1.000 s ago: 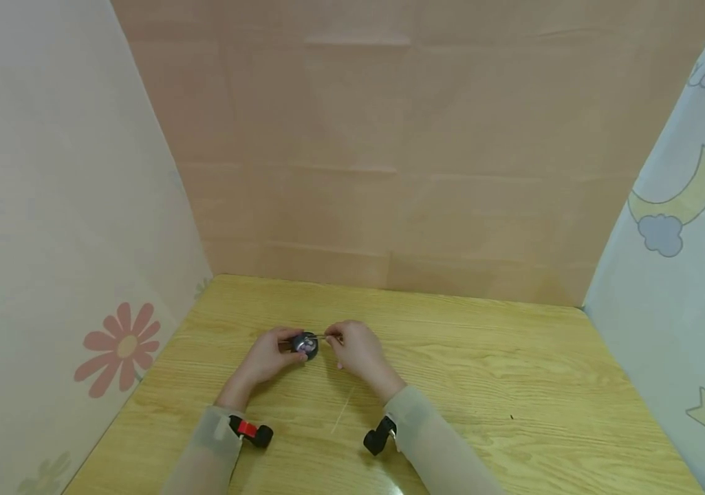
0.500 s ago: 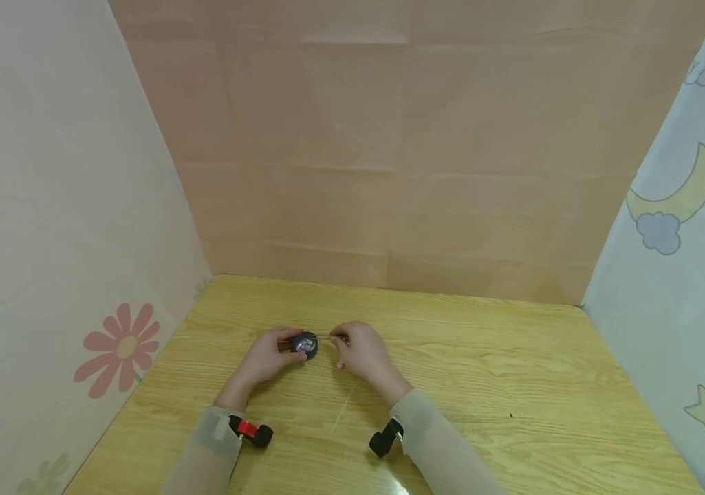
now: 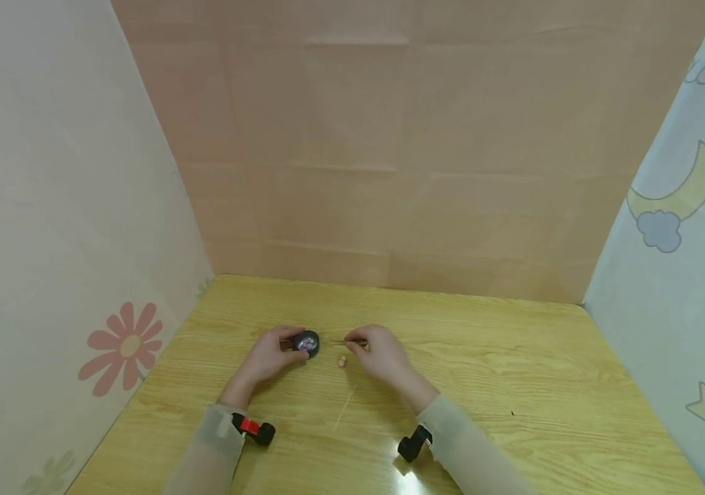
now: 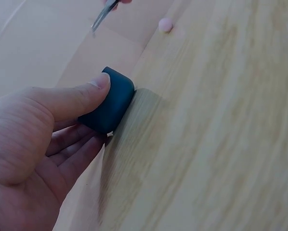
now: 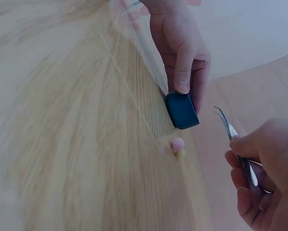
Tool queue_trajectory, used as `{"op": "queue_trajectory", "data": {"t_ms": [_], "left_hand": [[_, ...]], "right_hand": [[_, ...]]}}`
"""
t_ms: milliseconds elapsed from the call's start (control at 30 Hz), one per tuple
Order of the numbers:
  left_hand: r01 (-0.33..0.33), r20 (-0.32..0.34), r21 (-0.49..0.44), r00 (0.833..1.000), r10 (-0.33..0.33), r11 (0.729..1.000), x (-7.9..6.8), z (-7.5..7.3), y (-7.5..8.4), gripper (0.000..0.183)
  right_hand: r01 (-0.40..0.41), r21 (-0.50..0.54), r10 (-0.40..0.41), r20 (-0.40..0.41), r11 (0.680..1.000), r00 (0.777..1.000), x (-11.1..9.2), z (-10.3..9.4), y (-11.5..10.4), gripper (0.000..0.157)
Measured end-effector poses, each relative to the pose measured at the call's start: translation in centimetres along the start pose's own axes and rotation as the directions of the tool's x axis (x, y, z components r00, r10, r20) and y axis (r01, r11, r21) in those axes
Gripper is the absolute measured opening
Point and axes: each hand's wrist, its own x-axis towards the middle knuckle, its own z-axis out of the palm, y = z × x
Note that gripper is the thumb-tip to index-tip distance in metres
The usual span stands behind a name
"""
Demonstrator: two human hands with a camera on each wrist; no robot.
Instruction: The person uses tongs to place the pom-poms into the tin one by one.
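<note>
My left hand [image 3: 270, 356] holds a small dark teal cup [image 3: 306, 344] between thumb and fingers, low over the table. Its round top faces the head camera and shows pinkish, shiny contents; the side wall [image 4: 116, 98] is smooth in the left wrist view. To its right, my right hand [image 3: 383, 354] pinches a pair of metal tweezers [image 5: 238, 149] with bent tips. Those tips are slightly apart, with nothing between them, and point at the cup across a short gap. Below them, a pink ball [image 5: 177, 143] and a yellowish ball [image 5: 181, 154] lie together on the table.
The wood-grain table [image 3: 513, 364] carries a tiny dark speck [image 3: 512, 413] on the right. A brown backdrop [image 3: 389, 172] stands behind it, with patterned white sheets at the left [image 3: 49, 206] and right [image 3: 686, 295]. Each sleeve bears a black wrist camera.
My right hand has drawn the tweezers rightward, away from the cup, and the two balls beneath now show more fully. The left hand and the cup have stayed nearly still.
</note>
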Motion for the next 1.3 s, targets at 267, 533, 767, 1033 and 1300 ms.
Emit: {"op": "queue_trajectory", "data": {"t_ms": [267, 533, 767, 1033, 1300], "left_hand": [[0.006, 0.004, 0.005, 1.0, -0.006, 1.0, 0.0, -0.1, -0.1, 0.056], [-0.011, 0.011, 0.001, 1.0, 0.011, 1.0, 0.0, 0.0, -0.2, 0.055], [-0.006, 0.014, -0.009, 1.0, 0.006, 1.0, 0.1, -0.1, -0.4, 0.057], [-0.022, 0.017, -0.001, 1.0, 0.022, 1.0, 0.2, -0.2, -0.6, 0.056], [-0.02, 0.01, 0.008, 1.0, 0.02, 1.0, 0.1, -0.2, -0.3, 0.055]], "right_hand": [[0.045, 0.001, -0.045, 0.055, 0.999, 0.997, -1.6, -1.2, 1.3, 0.012], [0.076, -0.04, -0.074, 0.058, 0.996, 0.996, -2.7, -1.7, 1.9, 0.011], [0.095, -0.117, -0.092, 0.034, 0.989, 0.995, -3.1, -1.8, 2.4, 0.011], [0.13, -0.148, -0.13, 0.013, 0.98, 0.991, -3.2, -1.4, 2.3, 0.01], [0.141, -0.184, -0.142, 0.007, 0.973, 0.99, -3.1, -1.0, 2.0, 0.009]]}}
